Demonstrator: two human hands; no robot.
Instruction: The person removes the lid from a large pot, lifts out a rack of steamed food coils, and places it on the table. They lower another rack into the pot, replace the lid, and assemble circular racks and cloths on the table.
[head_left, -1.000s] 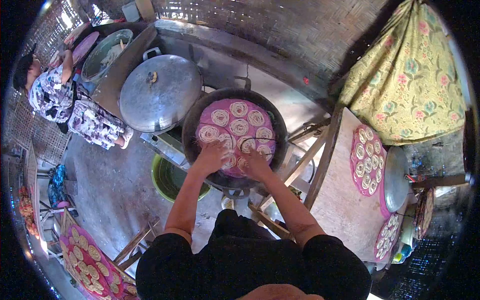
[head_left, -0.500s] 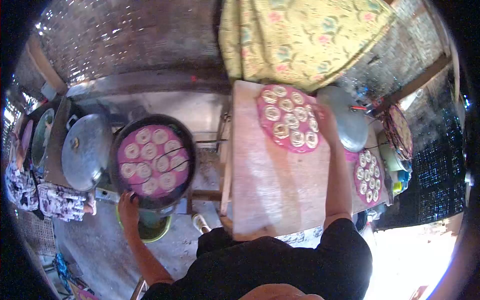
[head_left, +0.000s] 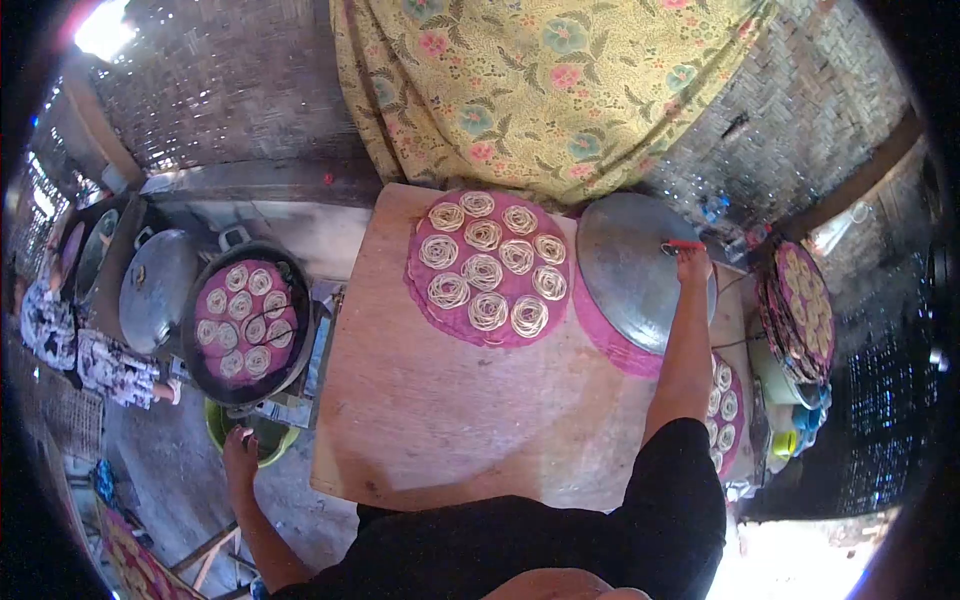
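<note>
My right hand is closed on the red handle of a large metal lid, which lies over a pink round sheet on the wooden table. Left of the lid, a pink sheet carries several coiled noodle nests. My left hand hangs beside the green basin, below the dark pan; its fingers are small and curled, and whether they hold anything is unclear. Inside the pan, noodle nests lie on a pink sheet with thin dark strips across them.
Another metal lid stands left of the pan. A co-worker in patterned clothes is at the far left. Stacked round sheets with nests are at the right, and a yellow floral cloth hangs behind the table.
The view has swung right, towards the table. My hands have left the pan; my right hand has gone to the lid's red handle, my left to beside the green basin.
</note>
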